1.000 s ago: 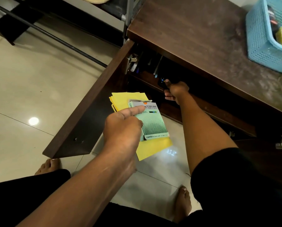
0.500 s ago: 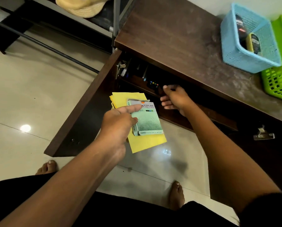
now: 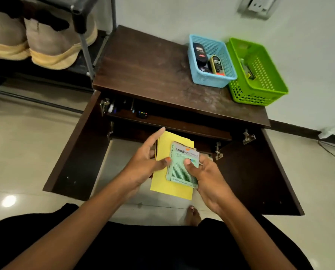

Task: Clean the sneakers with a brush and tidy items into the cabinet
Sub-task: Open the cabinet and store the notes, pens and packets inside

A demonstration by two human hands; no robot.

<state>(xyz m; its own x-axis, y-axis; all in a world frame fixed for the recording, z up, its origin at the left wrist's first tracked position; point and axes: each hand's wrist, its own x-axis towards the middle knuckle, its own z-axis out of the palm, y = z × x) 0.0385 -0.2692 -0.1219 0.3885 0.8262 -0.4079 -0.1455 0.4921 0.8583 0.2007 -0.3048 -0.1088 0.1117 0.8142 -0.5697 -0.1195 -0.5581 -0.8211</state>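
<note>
Cabinet [image 3: 162, 75] is standing with its two doors [image 3: 75, 152] swung open, probably so the shelf can take items. Just in front of its opening, the left hand [image 3: 143, 164] is pinching one yellow paper stack [image 3: 170, 188], likely as a support. The right hand [image 3: 207, 178] is gripping one green Camlin box [image 3: 182, 164] lying on it. Two baskets, a blue basket [image 3: 201, 80] and a green basket [image 3: 260, 94], are sitting on the cabinet's top.

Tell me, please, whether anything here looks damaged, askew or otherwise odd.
The camlin box, pinched by the right hand against the yellow papers in the left hand, has a ragged, torn top edge. The cabinet top shows a whitish scuffed patch near its front. Nothing looks spilled.
</note>
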